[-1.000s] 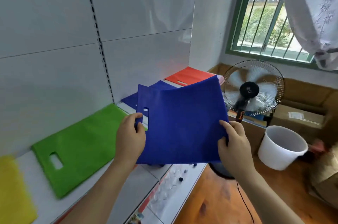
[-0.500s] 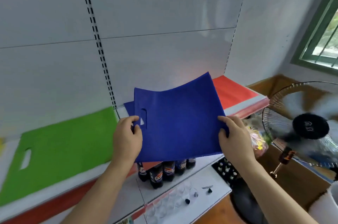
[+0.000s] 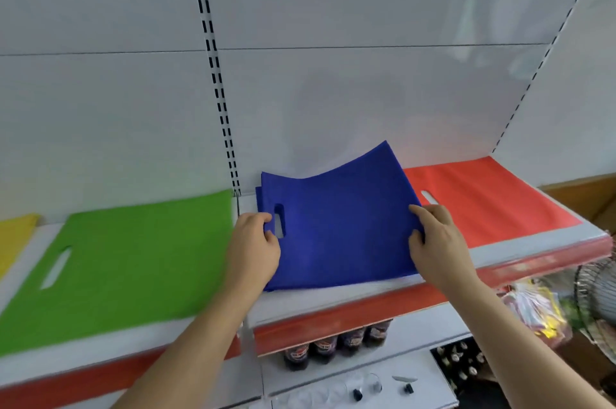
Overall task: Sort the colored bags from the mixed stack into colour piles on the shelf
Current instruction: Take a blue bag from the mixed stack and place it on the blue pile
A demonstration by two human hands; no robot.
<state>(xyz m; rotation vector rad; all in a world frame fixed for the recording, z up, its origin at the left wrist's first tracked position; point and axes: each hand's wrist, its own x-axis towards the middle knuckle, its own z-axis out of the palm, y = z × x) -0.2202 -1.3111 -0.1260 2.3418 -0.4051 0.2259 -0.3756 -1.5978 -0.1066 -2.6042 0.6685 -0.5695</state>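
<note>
A blue bag (image 3: 343, 225) with a cut-out handle lies on the blue pile in the middle of the white shelf (image 3: 333, 298), its far edge still curled up. My left hand (image 3: 255, 252) grips its left edge beside the handle slot. My right hand (image 3: 436, 242) pinches its right edge. To the left lies a green bag (image 3: 133, 258), and a yellow bag (image 3: 15, 235) shows at the far left. A red bag (image 3: 483, 198) lies flat to the right.
The shelf has a red front strip (image 3: 350, 322) and a white back panel with slotted uprights (image 3: 216, 75). Dark bottles (image 3: 333, 347) stand on the lower shelf. A fan (image 3: 596, 302) and packets (image 3: 533, 312) sit at the right edge.
Both hands have carried the blue bag forward and down onto the blue pile on the shelf. The view has swung left, away from the window and fan.
</note>
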